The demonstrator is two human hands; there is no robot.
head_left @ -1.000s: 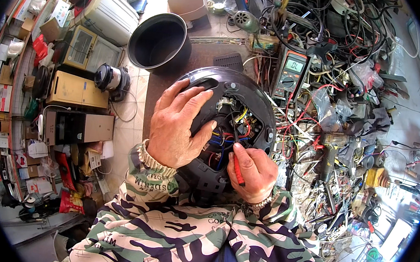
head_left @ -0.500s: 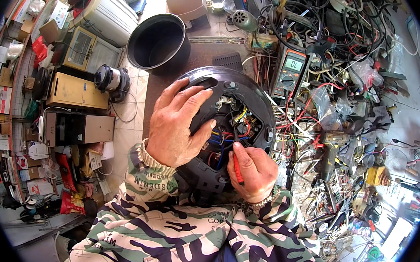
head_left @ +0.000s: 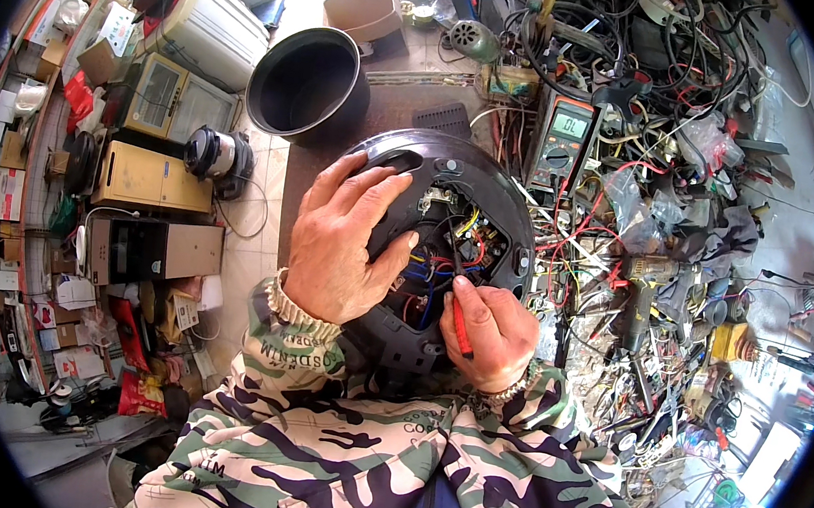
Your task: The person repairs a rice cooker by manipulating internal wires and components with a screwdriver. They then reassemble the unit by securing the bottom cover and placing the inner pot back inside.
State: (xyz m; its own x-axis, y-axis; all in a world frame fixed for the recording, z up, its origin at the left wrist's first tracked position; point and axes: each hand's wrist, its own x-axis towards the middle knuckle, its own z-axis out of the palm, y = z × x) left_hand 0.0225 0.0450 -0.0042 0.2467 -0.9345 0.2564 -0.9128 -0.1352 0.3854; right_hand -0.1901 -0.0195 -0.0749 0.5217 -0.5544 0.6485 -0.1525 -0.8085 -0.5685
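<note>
An upturned black round appliance housing (head_left: 517,215), apparently a cooker base, lies in front of me with its underside facing up. Through its opening show a circuit board (head_left: 493,247) and red, blue and yellow wires (head_left: 422,273). My left hand (head_left: 345,239) rests spread over the housing's left side, fingers toward the rim and thumb at the opening. My right hand (head_left: 497,334) is closed around a slim tool with a red and black handle (head_left: 462,329), at the opening's lower right edge. Whether it is a screwdriver or a probe I cannot tell; its tip is not clear.
Beyond the housing stand a black inner pot (head_left: 310,91) and a dark vented plate (head_left: 443,118). A multimeter (head_left: 564,140) lies at the upper right, amid tangled cables, tools and a cordless drill (head_left: 643,299). Appliances and a pressure cooker (head_left: 214,155) line the left.
</note>
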